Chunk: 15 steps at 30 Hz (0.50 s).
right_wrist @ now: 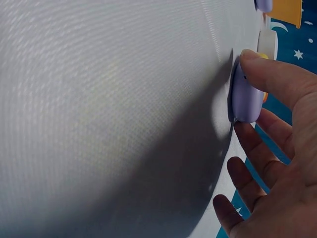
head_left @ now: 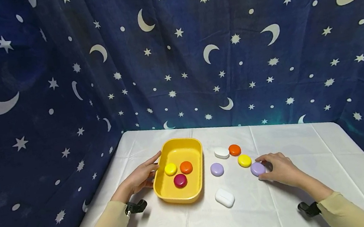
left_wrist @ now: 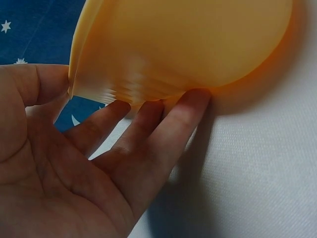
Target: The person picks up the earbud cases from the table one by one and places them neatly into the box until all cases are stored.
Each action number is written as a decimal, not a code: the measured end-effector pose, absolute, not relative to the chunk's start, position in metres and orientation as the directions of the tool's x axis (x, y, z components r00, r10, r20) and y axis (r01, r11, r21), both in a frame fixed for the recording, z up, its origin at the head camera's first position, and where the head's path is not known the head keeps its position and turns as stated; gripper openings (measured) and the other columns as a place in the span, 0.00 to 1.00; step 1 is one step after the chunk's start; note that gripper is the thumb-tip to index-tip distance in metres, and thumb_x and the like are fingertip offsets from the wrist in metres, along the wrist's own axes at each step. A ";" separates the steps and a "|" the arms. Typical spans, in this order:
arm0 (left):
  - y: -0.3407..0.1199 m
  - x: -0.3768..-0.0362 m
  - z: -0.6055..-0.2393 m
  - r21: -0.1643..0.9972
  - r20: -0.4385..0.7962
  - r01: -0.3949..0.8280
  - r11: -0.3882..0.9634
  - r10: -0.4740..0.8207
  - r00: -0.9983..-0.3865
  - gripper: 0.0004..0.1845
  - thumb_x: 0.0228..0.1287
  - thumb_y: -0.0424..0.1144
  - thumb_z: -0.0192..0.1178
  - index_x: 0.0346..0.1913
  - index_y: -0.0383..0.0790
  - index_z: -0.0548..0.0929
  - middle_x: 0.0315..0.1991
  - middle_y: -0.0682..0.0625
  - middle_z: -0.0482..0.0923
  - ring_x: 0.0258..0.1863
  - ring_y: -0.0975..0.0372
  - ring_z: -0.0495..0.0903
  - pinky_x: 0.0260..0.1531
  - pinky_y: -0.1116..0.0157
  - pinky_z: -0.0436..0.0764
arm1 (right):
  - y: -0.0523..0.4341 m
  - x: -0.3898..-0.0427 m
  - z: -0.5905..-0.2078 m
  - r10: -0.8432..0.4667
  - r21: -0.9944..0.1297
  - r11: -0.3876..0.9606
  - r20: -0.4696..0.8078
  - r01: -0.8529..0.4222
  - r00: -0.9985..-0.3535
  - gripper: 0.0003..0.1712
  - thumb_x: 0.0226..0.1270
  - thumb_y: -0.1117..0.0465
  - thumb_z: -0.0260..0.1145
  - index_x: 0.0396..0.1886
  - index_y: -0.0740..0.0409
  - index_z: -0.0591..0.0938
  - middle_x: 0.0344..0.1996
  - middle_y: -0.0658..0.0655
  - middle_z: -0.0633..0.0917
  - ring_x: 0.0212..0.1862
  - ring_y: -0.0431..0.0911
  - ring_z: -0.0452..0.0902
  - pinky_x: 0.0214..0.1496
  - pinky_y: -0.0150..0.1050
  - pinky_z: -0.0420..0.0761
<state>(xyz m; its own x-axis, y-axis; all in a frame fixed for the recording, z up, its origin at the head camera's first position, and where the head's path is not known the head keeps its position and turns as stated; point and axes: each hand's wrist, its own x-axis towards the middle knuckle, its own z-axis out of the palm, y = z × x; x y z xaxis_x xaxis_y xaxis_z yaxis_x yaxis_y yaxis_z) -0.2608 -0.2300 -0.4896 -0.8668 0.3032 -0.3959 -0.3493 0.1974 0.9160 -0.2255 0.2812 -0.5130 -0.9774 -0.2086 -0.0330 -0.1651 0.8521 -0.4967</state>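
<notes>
A yellow tray (head_left: 197, 153) sits left of centre on the white table and holds a yellow disc (head_left: 170, 169), an orange disc (head_left: 186, 167) and a dark red disc (head_left: 180, 181). My left hand (head_left: 152, 167) rests against the tray's left wall; in the left wrist view its straight fingers (left_wrist: 148, 124) touch the tray's outer wall (left_wrist: 188, 44) and the thumb meets the rim. My right hand (head_left: 261, 164) pinches a purple disc (head_left: 257, 169) lying on the table, thumb on one edge and fingers on the other, seen close as the purple disc (right_wrist: 245, 104).
Loose on the white cloth (head_left: 292, 141) between the hands lie a white disc (head_left: 221, 152), an orange disc (head_left: 234, 150), a yellow disc (head_left: 244, 160), a second purple disc (head_left: 217, 169) and a white case (head_left: 224, 197). A star-patterned blue curtain (head_left: 194, 50) closes the back and left.
</notes>
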 end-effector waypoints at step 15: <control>-0.231 -0.261 -0.491 0.916 -0.396 -0.349 0.197 0.310 -0.864 0.32 0.79 0.41 0.48 0.81 0.67 0.58 0.76 0.39 0.61 0.58 0.50 0.79 0.43 0.50 0.85 | 0.281 -0.225 -0.513 -0.197 -0.495 0.856 -0.047 -0.149 -0.979 0.38 0.48 0.48 0.84 0.59 0.58 0.83 0.52 0.60 0.84 0.55 0.60 0.70 0.55 0.63 0.70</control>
<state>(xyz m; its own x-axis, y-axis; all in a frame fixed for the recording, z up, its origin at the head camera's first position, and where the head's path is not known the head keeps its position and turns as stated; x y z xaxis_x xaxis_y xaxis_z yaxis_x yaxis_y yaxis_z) -0.2607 -0.2309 -0.4907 -0.8642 0.3105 -0.3960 -0.3492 0.1966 0.9162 -0.2253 0.2809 -0.5134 -0.9793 -0.1971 -0.0466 -0.1488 0.8563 -0.4946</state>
